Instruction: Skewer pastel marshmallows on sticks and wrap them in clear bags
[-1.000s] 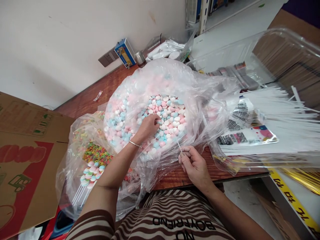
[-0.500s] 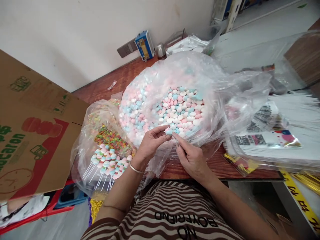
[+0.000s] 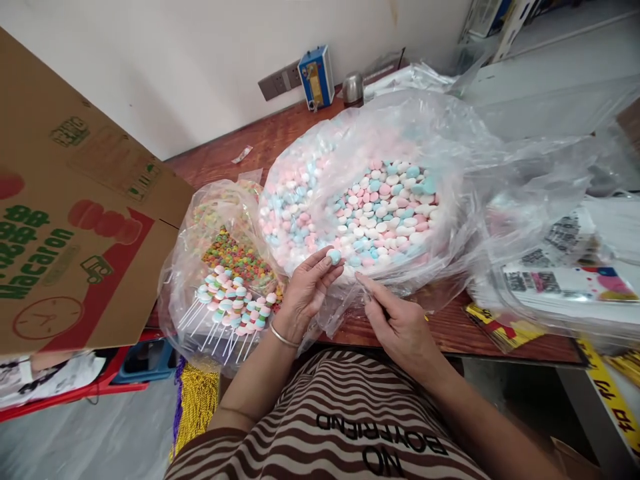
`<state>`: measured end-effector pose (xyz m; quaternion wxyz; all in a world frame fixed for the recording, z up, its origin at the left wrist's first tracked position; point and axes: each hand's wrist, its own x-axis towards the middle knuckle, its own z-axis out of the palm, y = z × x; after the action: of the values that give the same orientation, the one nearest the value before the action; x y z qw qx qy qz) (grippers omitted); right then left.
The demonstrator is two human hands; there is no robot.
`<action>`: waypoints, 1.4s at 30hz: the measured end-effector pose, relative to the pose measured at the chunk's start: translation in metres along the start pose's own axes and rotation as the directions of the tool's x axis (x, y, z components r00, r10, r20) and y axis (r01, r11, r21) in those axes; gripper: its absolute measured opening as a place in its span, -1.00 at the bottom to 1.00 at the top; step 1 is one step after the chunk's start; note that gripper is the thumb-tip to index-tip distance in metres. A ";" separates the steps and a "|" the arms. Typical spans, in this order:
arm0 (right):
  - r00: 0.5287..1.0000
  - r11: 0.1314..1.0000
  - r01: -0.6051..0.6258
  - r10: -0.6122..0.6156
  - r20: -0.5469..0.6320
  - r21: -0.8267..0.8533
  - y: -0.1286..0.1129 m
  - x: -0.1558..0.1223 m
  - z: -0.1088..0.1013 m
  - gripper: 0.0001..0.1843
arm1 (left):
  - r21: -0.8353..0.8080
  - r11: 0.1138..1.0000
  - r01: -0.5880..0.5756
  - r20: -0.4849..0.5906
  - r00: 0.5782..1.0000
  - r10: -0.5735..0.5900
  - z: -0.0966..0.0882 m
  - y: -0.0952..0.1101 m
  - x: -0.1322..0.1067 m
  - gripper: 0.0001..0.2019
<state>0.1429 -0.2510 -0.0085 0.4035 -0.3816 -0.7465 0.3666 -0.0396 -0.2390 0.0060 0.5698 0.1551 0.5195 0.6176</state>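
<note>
A pale blue candy (image 3: 333, 256) is held by the left hand (image 3: 309, 290), pinched at the tips of the thumb and forefinger, with the other fingers curled loosely below; the candy is raised before the near side of a large bag (image 3: 470, 200), in whose opening pink, white and blue sweets (image 3: 385, 207) are heaped; a bracelet (image 3: 284, 338) is worn on the left wrist. The right hand (image 3: 405, 327) is held just beside, apart from the left, its forefinger pointed toward the bag's near edge and its thumb set beneath; whether the tips are pressed together, or anything is gripped between them, cannot be told. To the left, a small bag (image 3: 183, 287) is filled with multicoloured rings (image 3: 235, 253); upon it lollipops (image 3: 235, 300) are laid close together, their stick ends turned toward the person; beside it a carton (image 3: 110, 287) printed "Macaron" is seen. At the back of the red-brown table (image 3: 215, 160), a blue device (image 3: 316, 78) is placed near a metal cup (image 3: 353, 89); at the right, a printed packet (image 3: 570, 283) is lodged in a clear tray (image 3: 505, 300), and a yellow packet (image 3: 500, 329) is partly covered by the tray's near corner.
</note>
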 end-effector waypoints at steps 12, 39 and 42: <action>0.997 0.997 -0.078 0.077 0.027 0.023 -0.003 -0.003 -0.001 -0.53 | 0.024 0.999 -0.027 0.036 0.999 0.026 0.007 -0.003 -0.008 -0.59; 0.998 0.998 -0.065 0.066 -0.022 0.015 0.000 -0.002 0.002 -0.56 | 0.438 0.810 -0.389 0.213 0.921 0.326 0.006 -0.021 -0.019 -0.74; 0.996 0.996 -0.084 0.085 -0.026 0.031 0.002 -0.001 0.001 -0.65 | 0.483 0.763 -0.430 0.267 0.902 0.340 0.003 -0.027 -0.019 -0.74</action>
<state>0.1432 -0.2516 -0.0111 0.4032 -0.4119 -0.7186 0.3891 -0.0167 -0.2590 -0.0072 0.4055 0.4601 0.5777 0.5386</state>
